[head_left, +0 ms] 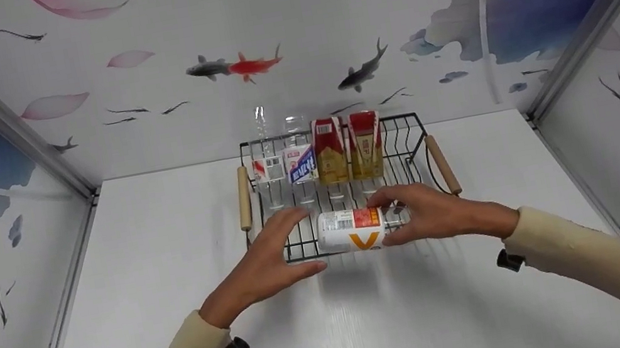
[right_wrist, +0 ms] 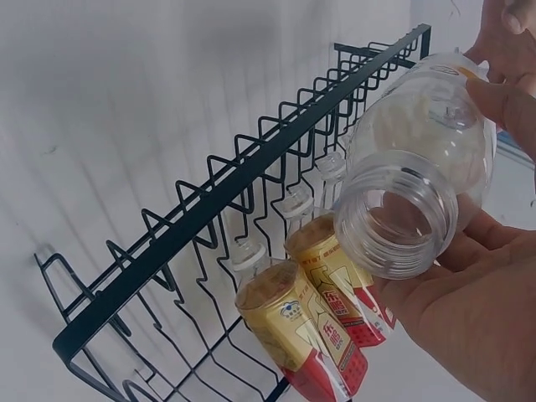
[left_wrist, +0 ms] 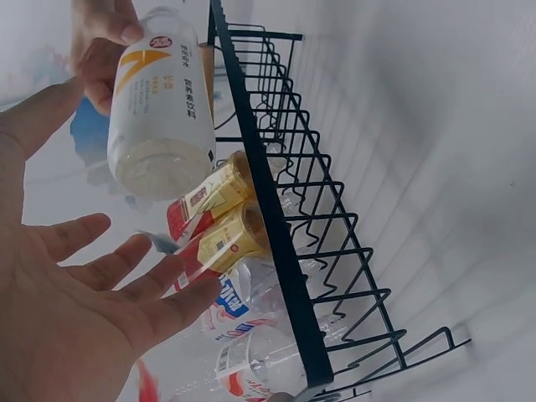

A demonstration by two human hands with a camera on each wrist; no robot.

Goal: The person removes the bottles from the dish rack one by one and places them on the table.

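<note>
A clear plastic bottle with a white label and an orange V lies sideways over the front of a black wire basket. My right hand grips it near its neck, thumb on one side and fingers on the other. In the right wrist view its threaded mouth shows no cap. My left hand is spread beside the bottle's base, thumb and fingers apart, holding nothing. Behind, the basket holds two bottles with red and gold labels, a bottle with a blue and white label and another clear bottle.
Wooden handles flank the basket, which stands on a white table near the back wall. Printed panels with fish and petals enclose the back and both sides.
</note>
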